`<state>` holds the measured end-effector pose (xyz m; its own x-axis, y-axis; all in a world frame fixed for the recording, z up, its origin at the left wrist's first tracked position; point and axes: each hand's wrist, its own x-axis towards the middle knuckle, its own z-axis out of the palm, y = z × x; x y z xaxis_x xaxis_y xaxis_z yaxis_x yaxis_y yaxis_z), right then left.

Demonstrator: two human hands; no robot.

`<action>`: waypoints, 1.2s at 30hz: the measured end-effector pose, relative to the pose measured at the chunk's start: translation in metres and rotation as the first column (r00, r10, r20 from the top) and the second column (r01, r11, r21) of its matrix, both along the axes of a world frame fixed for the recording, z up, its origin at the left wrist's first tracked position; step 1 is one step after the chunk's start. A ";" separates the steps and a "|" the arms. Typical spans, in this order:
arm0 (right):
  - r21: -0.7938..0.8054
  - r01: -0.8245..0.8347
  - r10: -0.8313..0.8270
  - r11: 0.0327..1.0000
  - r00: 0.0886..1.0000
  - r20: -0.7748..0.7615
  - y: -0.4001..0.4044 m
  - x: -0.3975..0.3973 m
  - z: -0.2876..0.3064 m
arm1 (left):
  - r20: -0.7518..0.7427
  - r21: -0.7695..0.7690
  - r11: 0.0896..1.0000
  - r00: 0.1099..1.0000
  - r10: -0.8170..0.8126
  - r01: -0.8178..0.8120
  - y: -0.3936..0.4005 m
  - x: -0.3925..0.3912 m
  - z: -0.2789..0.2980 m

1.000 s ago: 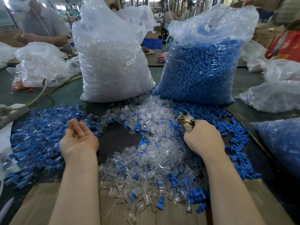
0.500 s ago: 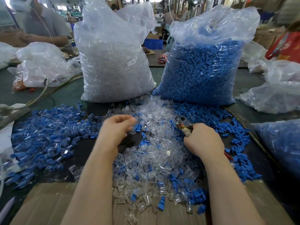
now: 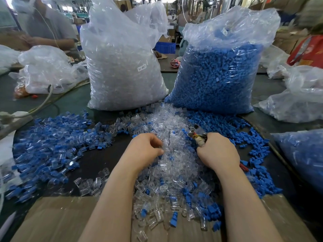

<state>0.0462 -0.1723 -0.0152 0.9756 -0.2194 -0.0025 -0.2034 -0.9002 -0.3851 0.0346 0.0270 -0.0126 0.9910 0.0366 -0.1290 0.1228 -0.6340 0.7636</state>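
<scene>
A heap of small clear plastic pieces [image 3: 173,130] lies in the middle of the dark table. My left hand [image 3: 146,150] is on the heap with its fingers curled into the clear pieces; what it holds is hidden. My right hand [image 3: 218,151] grips a pair of pliers [image 3: 196,132], whose metal jaws stick out above my fist and whose red handle end shows behind my wrist. Loose blue plastic pieces [image 3: 225,123] lie to the right of the heap. A spread of clear pieces fitted with blue ones [image 3: 52,142] covers the left.
Two tall plastic bags stand behind the heap: one of clear pieces [image 3: 122,63], one of blue pieces [image 3: 220,75]. More bags lie at the left [image 3: 45,70] and the right [image 3: 302,102]. Cardboard [image 3: 57,219] lines the near edge. A person [image 3: 47,25] sits at far left.
My left hand moved from the left, palm up and open, to the clear heap and curled its fingers into it. My right hand with the pliers stayed almost in place.
</scene>
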 end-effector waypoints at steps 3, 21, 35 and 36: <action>-0.004 0.020 -0.020 1.000 0.999 0.027 0.000 0.000 0.000 | -0.005 0.041 0.999 1.000 -0.015 0.015 -0.001 0.001 -0.001; 0.007 0.011 -0.010 1.000 0.995 -0.101 0.001 -0.003 0.010 | 0.072 -0.049 0.989 0.988 0.140 -0.136 0.003 0.003 -0.005; -0.087 -0.028 0.017 0.996 0.993 -0.117 0.000 -0.006 0.013 | -0.030 -0.451 0.879 0.987 0.159 -0.155 0.008 -0.001 0.007; -0.082 -0.029 0.019 0.996 0.992 -0.123 0.000 -0.006 0.014 | -0.032 -0.471 0.869 0.988 0.153 -0.150 0.008 -0.001 0.008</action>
<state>0.0402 -0.1718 -0.0017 0.9741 -0.2004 -0.1042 -0.2222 -0.9335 -0.2816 0.0335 0.0347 -0.0048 0.9790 0.1230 -0.1624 0.1823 -0.1732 0.9679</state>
